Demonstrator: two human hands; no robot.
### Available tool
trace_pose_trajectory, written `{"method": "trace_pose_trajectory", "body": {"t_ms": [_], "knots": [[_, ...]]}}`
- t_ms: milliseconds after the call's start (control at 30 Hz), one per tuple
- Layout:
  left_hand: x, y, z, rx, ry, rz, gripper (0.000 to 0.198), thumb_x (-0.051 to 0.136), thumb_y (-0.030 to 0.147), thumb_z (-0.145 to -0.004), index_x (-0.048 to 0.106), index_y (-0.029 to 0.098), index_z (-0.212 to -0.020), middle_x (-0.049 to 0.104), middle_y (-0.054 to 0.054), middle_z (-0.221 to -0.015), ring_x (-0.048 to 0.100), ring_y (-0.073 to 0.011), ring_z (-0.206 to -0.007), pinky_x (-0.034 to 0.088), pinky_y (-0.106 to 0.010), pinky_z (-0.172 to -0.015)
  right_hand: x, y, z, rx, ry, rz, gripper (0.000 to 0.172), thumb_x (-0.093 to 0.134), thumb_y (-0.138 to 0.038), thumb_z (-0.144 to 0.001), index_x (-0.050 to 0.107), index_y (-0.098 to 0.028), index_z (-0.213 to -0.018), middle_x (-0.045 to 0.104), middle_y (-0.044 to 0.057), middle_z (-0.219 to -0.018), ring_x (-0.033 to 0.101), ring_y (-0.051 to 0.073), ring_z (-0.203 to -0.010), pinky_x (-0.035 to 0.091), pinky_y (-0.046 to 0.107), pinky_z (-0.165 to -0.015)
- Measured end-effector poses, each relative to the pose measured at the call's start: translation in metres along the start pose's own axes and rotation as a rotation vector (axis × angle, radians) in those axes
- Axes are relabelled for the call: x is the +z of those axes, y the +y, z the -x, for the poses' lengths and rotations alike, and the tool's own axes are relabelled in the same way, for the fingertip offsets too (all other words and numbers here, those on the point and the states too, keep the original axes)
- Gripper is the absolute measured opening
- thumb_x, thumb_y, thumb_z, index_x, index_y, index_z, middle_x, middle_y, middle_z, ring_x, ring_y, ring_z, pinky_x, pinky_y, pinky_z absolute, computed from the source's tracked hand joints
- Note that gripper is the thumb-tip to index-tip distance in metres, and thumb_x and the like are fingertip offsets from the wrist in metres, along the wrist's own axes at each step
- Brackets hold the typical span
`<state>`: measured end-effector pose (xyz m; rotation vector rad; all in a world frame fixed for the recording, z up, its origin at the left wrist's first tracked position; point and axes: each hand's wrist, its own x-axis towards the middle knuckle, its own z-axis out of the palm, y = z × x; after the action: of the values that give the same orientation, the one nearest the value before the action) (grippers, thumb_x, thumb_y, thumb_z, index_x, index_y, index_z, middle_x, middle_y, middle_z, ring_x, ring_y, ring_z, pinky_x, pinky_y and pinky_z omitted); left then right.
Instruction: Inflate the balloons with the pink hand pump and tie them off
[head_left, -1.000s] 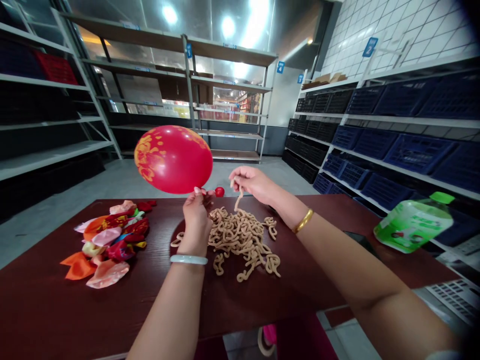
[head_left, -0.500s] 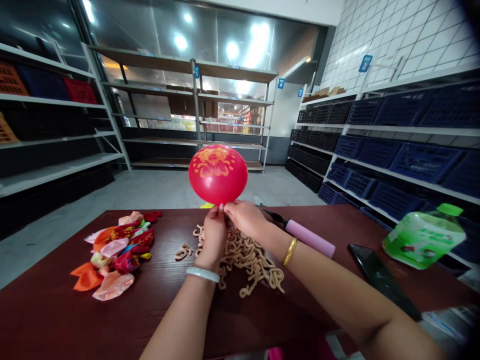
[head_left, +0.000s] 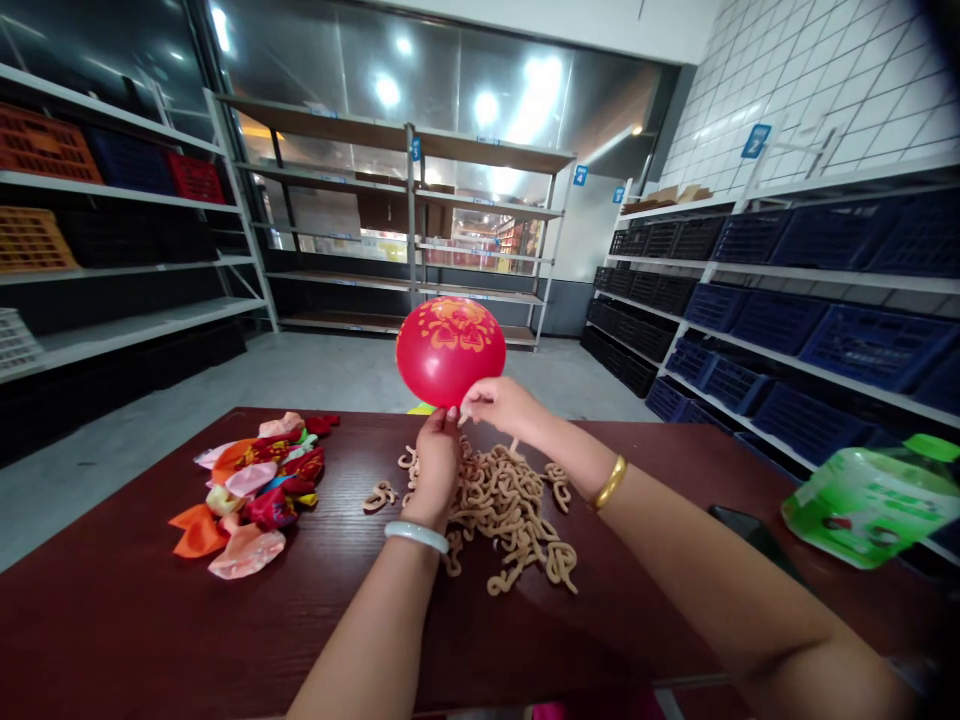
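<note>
Head view: a red balloon (head_left: 450, 348), inflated and printed with a yellow pattern on top, is held up over the worktop (head_left: 150, 610), right above both hands. The left hand (head_left: 437, 462) is raised with its fingers pinched shut on the balloon's neck from below. The right hand (head_left: 501, 405) is pressed in just beside it, fingertips closed on the same neck, so the two hands are touching. Whether a strand is also gripped by the right hand cannot be told. A white bangle (head_left: 417, 536) is worn on the left wrist and a gold bangle (head_left: 609, 483) on the right. A tangled pile of tan cord (head_left: 510, 505) is spread on the worktop directly beneath and just past the hands. A heap of flat coloured balloons (head_left: 255, 490) is seen well to the left of the left hand. A green bottle (head_left: 870, 505) is seen far to the right of the right hand, with a dark phone (head_left: 750, 530) lying between them.
</note>
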<state>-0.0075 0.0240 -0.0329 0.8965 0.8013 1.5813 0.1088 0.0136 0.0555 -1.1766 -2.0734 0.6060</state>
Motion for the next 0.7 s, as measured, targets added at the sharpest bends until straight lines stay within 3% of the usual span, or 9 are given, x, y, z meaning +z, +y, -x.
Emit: {"method": "trace_pose_trajectory", "body": {"t_ms": [100,233,300,367,433,500,600,700], "knots": [[0.003,0.002,0.004,-0.080,-0.041,0.061,0.021,0.066,0.033,-0.073,0.051,0.018,-0.074,0.039,0.009,-0.049,0.030,-0.0049,-0.038,0.020,-0.019,-0.040,-0.007,-0.019,-0.008,0.006,-0.041,-0.372,0.015,0.054,-0.030,-0.090,0.066,-0.021,-0.092,0.067,0.003,-0.079,0.053,0.010,-0.057,0.041,0.024,-0.050],[0.007,0.007,0.010,-0.140,-0.097,0.131,0.021,0.063,0.028,-0.070,0.044,0.020,-0.071,0.036,0.010,-0.049,0.026,-0.0045,-0.037,0.018,-0.018,-0.038,-0.009,-0.031,-0.012,-0.092,-0.134,-0.670,0.030,0.062,-0.033,-0.087,0.062,-0.027,-0.116,0.066,0.006,-0.112,0.063,0.014,-0.091,0.052,0.025,-0.071],[0.007,0.010,0.010,-0.158,-0.107,0.170,0.021,0.062,0.025,-0.068,0.043,0.020,-0.071,0.036,0.009,-0.050,0.028,-0.0047,-0.038,0.019,-0.017,-0.038,-0.008,-0.023,-0.008,-0.038,-0.170,-0.638,0.025,0.060,-0.039,-0.088,0.067,-0.021,-0.104,0.069,0.008,-0.101,0.065,0.015,-0.084,0.053,0.026,-0.069],[0.006,0.013,0.010,-0.168,-0.111,0.199,0.020,0.062,0.023,-0.067,0.043,0.019,-0.070,0.037,0.008,-0.052,0.030,-0.0047,-0.039,0.020,-0.016,-0.037,-0.006,-0.005,0.000,0.078,-0.186,-0.488,0.032,0.056,-0.044,-0.089,0.069,-0.015,-0.082,0.069,0.007,-0.078,0.063,0.014,-0.062,0.049,0.024,-0.054],[0.007,0.018,0.010,-0.183,-0.140,0.245,0.019,0.063,0.022,-0.068,0.044,0.018,-0.070,0.036,0.008,-0.052,0.030,-0.0042,-0.039,0.018,-0.015,-0.037,-0.002,0.017,0.009,0.202,-0.138,-0.342,0.033,0.060,-0.041,-0.086,0.066,-0.015,-0.066,0.065,0.004,-0.061,0.056,0.011,-0.047,0.039,0.021,-0.042],[0.010,0.023,0.013,-0.216,-0.193,0.325,0.017,0.064,0.020,-0.070,0.047,0.017,-0.071,0.033,0.008,-0.051,0.027,-0.0033,-0.038,0.016,-0.014,-0.036,0.007,0.037,0.016,0.268,-0.100,-0.355,0.028,0.066,-0.033,-0.082,0.062,-0.017,-0.058,0.060,0.000,-0.051,0.054,0.011,-0.047,0.039,0.021,-0.043],[0.014,0.032,0.019,-0.324,-0.294,0.467,0.013,0.063,0.016,-0.075,0.050,0.015,-0.074,0.032,0.008,-0.052,0.024,-0.0024,-0.038,0.015,-0.014,-0.035,0.026,0.053,0.017,0.247,-0.063,-0.437,0.016,0.061,-0.029,-0.083,0.065,-0.020,-0.071,0.065,0.000,-0.064,0.058,0.013,-0.061,0.048,0.024,-0.057],[0.016,0.037,0.023,-0.448,-0.382,0.578,0.013,0.059,0.012,-0.081,0.049,0.015,-0.073,0.030,0.008,-0.052,0.027,-0.0022,-0.038,0.018,-0.013,-0.034,0.046,0.054,0.005,0.212,-0.071,-0.533,0.030,0.041,-0.037,-0.092,0.067,-0.020,-0.089,0.068,0.003,-0.077,0.061,0.015,-0.069,0.052,0.029,-0.064]]}}
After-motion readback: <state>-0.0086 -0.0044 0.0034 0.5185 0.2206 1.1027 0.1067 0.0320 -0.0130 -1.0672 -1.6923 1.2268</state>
